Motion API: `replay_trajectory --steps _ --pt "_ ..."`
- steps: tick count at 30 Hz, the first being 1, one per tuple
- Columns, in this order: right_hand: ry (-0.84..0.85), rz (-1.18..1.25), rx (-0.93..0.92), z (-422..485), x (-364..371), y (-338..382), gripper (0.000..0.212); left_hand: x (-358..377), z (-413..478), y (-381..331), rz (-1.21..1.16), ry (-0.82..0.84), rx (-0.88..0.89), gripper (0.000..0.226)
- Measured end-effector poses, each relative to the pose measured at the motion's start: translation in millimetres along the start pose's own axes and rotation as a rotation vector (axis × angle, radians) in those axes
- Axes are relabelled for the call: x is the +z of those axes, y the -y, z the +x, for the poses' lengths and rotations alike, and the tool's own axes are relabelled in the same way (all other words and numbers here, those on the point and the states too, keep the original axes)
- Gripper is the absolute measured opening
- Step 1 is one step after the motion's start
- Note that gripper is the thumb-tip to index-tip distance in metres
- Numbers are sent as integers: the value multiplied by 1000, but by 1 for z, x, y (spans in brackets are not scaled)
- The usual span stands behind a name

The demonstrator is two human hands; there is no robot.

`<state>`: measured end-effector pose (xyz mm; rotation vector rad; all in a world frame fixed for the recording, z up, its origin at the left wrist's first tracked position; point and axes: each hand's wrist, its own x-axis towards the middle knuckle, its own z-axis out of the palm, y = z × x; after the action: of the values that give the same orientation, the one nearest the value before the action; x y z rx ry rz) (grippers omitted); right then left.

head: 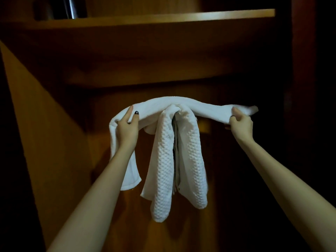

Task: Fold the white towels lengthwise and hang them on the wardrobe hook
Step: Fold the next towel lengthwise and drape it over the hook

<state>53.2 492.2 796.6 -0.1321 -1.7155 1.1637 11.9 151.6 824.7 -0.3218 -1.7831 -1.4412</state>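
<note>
— What's nearest?
— Left hand [127, 124] and right hand [241, 122] each grip an end of the smooth white terry towel [190, 104], fingers [136, 116] curled round it.
— Where does it lie?
— Across the top of a hanging white waffle-weave towel [163, 160], inside the brown wooden wardrobe [45, 106].

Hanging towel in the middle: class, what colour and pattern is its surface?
The hanging towel is white with a bumpy waffle weave; the head view shows it best.
</note>
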Motion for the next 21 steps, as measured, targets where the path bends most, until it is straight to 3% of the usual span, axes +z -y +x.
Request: replay_trajectory --steps 7,15,21 --pt "-28 68 141 12 -7 -10 49 6 40 -39 76 118 79 41" --pt "116 110 335 -48 24 -53 45 8 -23 19 2 232 71 46" --pt "123 207 474 -82 34 -59 42 8 -75 56 -199 242 -157 57"
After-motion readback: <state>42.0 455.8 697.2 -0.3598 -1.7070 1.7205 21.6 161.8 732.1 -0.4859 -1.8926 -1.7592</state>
